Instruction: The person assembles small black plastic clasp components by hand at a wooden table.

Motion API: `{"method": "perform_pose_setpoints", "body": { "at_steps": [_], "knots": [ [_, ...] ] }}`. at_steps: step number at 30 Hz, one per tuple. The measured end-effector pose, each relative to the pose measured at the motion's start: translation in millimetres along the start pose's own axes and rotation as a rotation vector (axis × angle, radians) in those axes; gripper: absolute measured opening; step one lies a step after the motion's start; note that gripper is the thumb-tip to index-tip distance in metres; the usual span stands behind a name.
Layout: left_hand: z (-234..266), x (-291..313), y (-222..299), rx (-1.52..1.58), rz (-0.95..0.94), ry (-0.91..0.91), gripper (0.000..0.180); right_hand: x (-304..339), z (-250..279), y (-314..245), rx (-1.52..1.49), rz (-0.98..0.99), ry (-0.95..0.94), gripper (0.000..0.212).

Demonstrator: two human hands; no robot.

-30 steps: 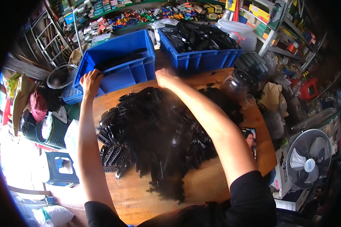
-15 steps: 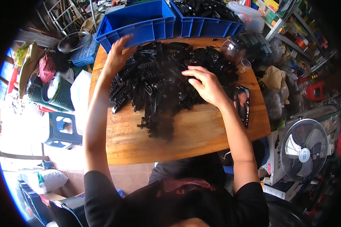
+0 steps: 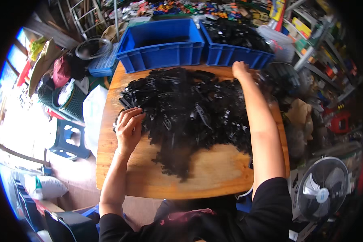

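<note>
A heap of small black plastic pieces point(image 3: 189, 109), clip-like but too blurred to name surely, spreads over the wooden table point(image 3: 213, 171). At the heap's left edge is my left hand point(image 3: 130, 128), its fingers loosely bent over the outermost pieces and the thumb a little apart. My right hand point(image 3: 240, 69) reaches past the heap to the front wall of the right blue bin point(image 3: 242, 55), which is full of similar black pieces. That hand is closed in a fist; whatever it may hold is hidden. The left blue bin point(image 3: 161, 60) has a dark layer low inside.
My right forearm mostly covers the phone on the table. A standing fan point(image 3: 322, 194) is at the right, beside crowded shelves. A blue plastic stool point(image 3: 70, 139) and a white sack point(image 3: 50, 187) stand on the left. Many small colourful items point(image 3: 181, 9) lie behind the bins.
My left hand has come down and nearer to me, onto the heap's left edge. My right hand has moved away from the heap's middle to the right bin and closed. The view has shifted.
</note>
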State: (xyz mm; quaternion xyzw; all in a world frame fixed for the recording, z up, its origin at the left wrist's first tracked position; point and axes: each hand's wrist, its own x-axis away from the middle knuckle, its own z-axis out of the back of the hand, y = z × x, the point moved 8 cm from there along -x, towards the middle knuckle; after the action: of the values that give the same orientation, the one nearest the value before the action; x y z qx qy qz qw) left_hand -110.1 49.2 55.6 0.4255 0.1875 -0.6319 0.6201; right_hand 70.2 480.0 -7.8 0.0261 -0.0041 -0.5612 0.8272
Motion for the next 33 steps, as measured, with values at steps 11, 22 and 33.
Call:
{"method": "perform_pose_setpoints", "body": {
  "at_steps": [11, 22, 33],
  "knots": [
    [-1, -15, 1, 0.053, 0.021, 0.104, 0.021, -39, -8, 40, 0.018, 0.061, 0.058, 0.02],
    [-141, -49, 104, -0.089, -0.453, -0.462, 0.035, 287, 104, -45, -1.939, 0.539, -0.369, 0.02],
    [-98, 5, 109, 0.787, 0.417, -0.556, 0.031, 363, 62, -15, -2.152, 0.475, -0.277, 0.015]
  ]
}}
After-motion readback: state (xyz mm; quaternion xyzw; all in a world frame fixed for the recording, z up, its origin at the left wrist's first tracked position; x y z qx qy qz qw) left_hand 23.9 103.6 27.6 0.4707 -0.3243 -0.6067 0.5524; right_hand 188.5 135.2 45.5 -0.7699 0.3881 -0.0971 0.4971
